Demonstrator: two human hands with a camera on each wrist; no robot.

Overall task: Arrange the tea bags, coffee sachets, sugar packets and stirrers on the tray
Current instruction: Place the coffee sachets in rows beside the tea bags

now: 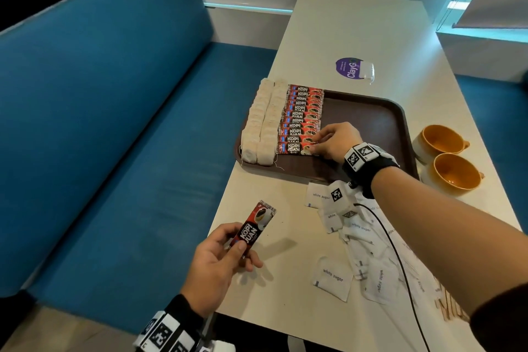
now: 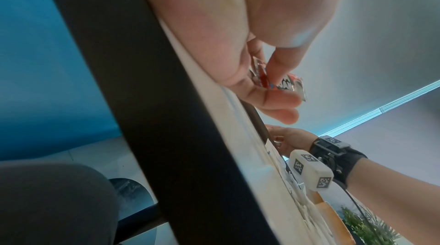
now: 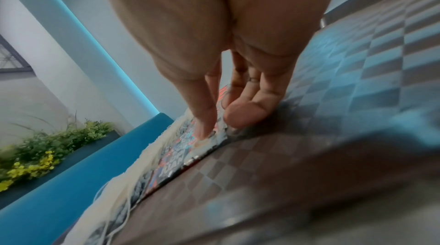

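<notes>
Left hand [image 1: 217,260] pinches sachet [image 1: 254,227]; wrist view: right fingertips [image 3: 204,132] press row.

the near stirrers [image 1: 451,310] at 4 o'clock are cut off by the forearm and blurred, part of the sugar packets [image 1: 360,233] is covered by the wrist camera, and the nearest sachet's [image 1: 294,148] right end is hidden under the right hand [image 1: 333,141].

Café-style booth: blue upholstered bench [image 1: 114,123], white table [image 1: 357,31], serving tray [image 1: 371,111], mugs [image 1: 445,157].
</notes>
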